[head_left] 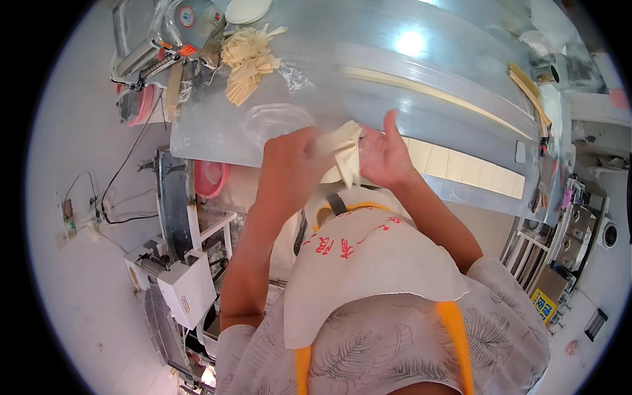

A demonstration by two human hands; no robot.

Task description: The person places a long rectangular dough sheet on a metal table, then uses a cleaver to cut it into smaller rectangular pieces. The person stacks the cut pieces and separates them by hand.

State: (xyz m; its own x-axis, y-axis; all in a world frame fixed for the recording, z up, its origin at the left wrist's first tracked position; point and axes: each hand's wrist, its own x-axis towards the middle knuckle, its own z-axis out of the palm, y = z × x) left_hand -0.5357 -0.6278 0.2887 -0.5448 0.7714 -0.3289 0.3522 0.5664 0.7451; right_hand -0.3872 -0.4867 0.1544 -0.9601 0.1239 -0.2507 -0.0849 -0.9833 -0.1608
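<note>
A bundle of pale, flat dough sheets (348, 160) hangs between my hands at the near edge of the metal table. My left hand (296, 155) is closed around its left side, slightly blurred. My right hand (387, 153) is open, thumb raised, with its palm against or just beside the bundle's right side; contact is unclear. A row of cut dough pieces (459, 168) lies to the right along the near edge. Farther back runs a long, narrow dough strip (434, 96). A heap of folded dough pieces (249, 59) rests at the back left.
White flour (296, 79) marks the metal tabletop (217, 133). A machine with a clear cover (182, 29) stands at the back left. Below the table's left end is a pink basin (212, 177). A brush (528, 91) and small tools lie along the right end.
</note>
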